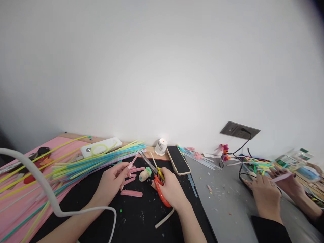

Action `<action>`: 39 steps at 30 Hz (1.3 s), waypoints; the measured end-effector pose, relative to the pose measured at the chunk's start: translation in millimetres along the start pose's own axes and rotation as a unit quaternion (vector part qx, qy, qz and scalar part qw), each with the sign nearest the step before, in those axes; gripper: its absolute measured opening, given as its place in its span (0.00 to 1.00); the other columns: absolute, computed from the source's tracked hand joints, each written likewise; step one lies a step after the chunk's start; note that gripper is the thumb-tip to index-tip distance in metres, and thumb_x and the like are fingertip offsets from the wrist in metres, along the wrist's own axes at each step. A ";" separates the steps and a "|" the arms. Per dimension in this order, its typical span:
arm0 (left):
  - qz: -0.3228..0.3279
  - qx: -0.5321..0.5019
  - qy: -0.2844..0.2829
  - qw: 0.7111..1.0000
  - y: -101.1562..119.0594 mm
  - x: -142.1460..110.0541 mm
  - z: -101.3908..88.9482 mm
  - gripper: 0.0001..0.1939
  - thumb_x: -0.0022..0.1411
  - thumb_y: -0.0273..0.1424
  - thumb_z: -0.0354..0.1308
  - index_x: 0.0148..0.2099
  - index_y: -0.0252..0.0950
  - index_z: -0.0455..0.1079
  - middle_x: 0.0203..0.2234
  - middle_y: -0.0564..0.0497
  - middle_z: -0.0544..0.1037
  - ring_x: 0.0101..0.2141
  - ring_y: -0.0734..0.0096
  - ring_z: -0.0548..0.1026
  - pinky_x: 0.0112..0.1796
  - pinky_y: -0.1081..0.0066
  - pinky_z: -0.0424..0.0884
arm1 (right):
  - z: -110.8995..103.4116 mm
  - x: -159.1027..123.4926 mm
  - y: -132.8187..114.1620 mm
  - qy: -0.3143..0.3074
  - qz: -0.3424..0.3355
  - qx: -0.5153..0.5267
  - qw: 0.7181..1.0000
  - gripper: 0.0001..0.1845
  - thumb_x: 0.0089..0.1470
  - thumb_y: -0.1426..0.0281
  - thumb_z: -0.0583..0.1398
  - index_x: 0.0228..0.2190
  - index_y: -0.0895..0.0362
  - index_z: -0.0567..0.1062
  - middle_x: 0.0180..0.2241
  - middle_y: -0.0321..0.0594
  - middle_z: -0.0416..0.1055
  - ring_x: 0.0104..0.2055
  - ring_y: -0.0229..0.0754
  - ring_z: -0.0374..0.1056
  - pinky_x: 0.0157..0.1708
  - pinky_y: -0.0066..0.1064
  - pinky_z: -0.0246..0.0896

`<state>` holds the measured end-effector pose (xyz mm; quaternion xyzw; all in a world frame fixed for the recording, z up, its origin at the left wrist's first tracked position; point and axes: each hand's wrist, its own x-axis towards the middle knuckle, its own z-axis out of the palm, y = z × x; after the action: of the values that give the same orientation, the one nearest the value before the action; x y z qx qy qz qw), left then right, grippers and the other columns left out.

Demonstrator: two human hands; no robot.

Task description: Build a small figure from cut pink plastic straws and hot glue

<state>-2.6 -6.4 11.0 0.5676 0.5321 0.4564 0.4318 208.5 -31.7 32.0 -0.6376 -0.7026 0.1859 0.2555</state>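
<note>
My left hand is closed on a thin pink strip, pinched between thumb and fingertips. Several more pink pieces lie under and beside those fingers, and a thicker pink piece rests on the black mat. In my right hand is a pair of scissors with orange and yellow handles. Its blades point up and left, close to the pink strip; whether they touch it I cannot tell. Between my hands lies a small beige roll with a green top.
Bundled long coloured strips cover the left side, beside a white device. A white cable crosses my left forearm. Behind stand a small white cup and a phone. At right, another person's hands work near a black cord.
</note>
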 end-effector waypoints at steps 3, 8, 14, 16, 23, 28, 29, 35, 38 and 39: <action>0.015 -0.004 0.023 1.000 -0.5 0.1 -0.7 0.12 0.59 0.40 0.52 0.39 0.37 0.68 0.20 0.57 0.68 0.15 0.79 0.60 0.19 0.77 0.60 | -0.1 -1.0 -1.3 -0.009 -0.005 -0.016 1.000 0.13 0.44 0.63 0.61 0.23 0.55 0.61 0.25 0.32 0.63 0.25 0.35 0.56 0.24 0.24 0.46; 0.033 -0.012 0.016 0.999 2.8 -3.1 0.1 0.13 0.59 0.41 0.51 0.38 0.37 0.68 0.20 0.58 0.67 0.15 0.77 0.61 0.22 0.74 0.62 | 1.5 -2.9 -3.4 -0.020 -0.013 -0.013 1.000 0.15 0.42 0.63 0.63 0.21 0.55 0.61 0.23 0.30 0.61 0.24 0.34 0.53 0.22 0.24 0.43; 0.013 -0.015 -0.030 0.999 7.5 -5.9 4.0 0.16 0.58 0.42 0.51 0.39 0.35 0.69 0.12 0.62 0.59 0.14 0.75 0.60 0.25 0.72 0.66 | 3.1 -4.4 -5.4 -0.043 -0.028 0.000 0.999 0.17 0.42 0.62 0.64 0.21 0.55 0.60 0.22 0.29 0.59 0.23 0.33 0.51 0.22 0.23 0.42; 0.017 -0.012 -0.040 0.999 6.5 -5.5 3.8 0.16 0.58 0.42 0.51 0.39 0.35 0.69 0.13 0.61 0.60 0.15 0.75 0.61 0.23 0.73 0.64 | 3.5 -4.4 -5.9 -0.049 -0.030 -0.004 0.998 0.16 0.42 0.63 0.64 0.21 0.55 0.61 0.22 0.30 0.59 0.23 0.33 0.51 0.22 0.23 0.42; 0.028 -0.012 -0.054 0.998 2.8 -4.7 3.2 0.13 0.58 0.39 0.51 0.37 0.35 0.69 0.14 0.59 0.63 0.15 0.76 0.61 0.21 0.75 0.62 | 4.1 -4.8 -5.8 -0.062 -0.041 0.002 0.997 0.14 0.42 0.66 0.63 0.21 0.56 0.62 0.21 0.29 0.59 0.23 0.33 0.50 0.21 0.23 0.41; 0.028 -0.020 -0.054 0.998 3.3 -4.7 3.4 0.13 0.57 0.39 0.51 0.36 0.36 0.69 0.14 0.59 0.63 0.15 0.76 0.61 0.21 0.74 0.64 | 4.9 -5.1 -4.9 -0.060 -0.035 -0.001 0.998 0.14 0.42 0.67 0.63 0.20 0.56 0.62 0.21 0.29 0.57 0.23 0.33 0.50 0.21 0.23 0.41; 0.028 -0.019 -0.058 0.998 3.0 -4.5 3.1 0.13 0.58 0.39 0.51 0.36 0.36 0.69 0.14 0.59 0.63 0.15 0.76 0.61 0.21 0.74 0.63 | 5.2 -5.1 -4.6 -0.061 -0.034 -0.001 0.998 0.14 0.42 0.66 0.63 0.20 0.56 0.62 0.21 0.29 0.57 0.23 0.33 0.50 0.21 0.23 0.41; 0.036 -0.005 -0.057 0.998 1.3 -4.2 1.3 0.13 0.58 0.39 0.51 0.36 0.35 0.70 0.14 0.59 0.62 0.15 0.75 0.62 0.20 0.75 0.60 | 5.0 -5.0 -3.8 -0.064 -0.035 0.010 0.997 0.15 0.42 0.65 0.63 0.20 0.56 0.61 0.21 0.28 0.57 0.23 0.33 0.50 0.21 0.23 0.42; 0.040 -0.007 -0.059 0.997 1.1 -4.2 1.1 0.13 0.59 0.38 0.50 0.37 0.36 0.70 0.13 0.60 0.61 0.15 0.75 0.61 0.23 0.74 0.63 | 4.6 -5.3 -3.8 -0.065 -0.032 0.015 0.997 0.16 0.42 0.64 0.64 0.20 0.56 0.61 0.21 0.28 0.57 0.23 0.32 0.50 0.21 0.22 0.42; 0.041 -0.009 -0.060 0.997 0.9 -4.0 1.2 0.13 0.59 0.38 0.50 0.37 0.36 0.71 0.12 0.60 0.61 0.15 0.75 0.61 0.24 0.74 0.63 | 4.6 -5.5 -3.7 -0.065 -0.032 0.017 0.997 0.16 0.42 0.63 0.64 0.20 0.56 0.61 0.21 0.28 0.57 0.23 0.32 0.49 0.21 0.22 0.42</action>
<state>-1.3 -10.5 11.4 0.6113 0.4777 0.4437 0.4486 203.2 -37.3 29.8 -0.5969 -0.7344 0.2311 0.2257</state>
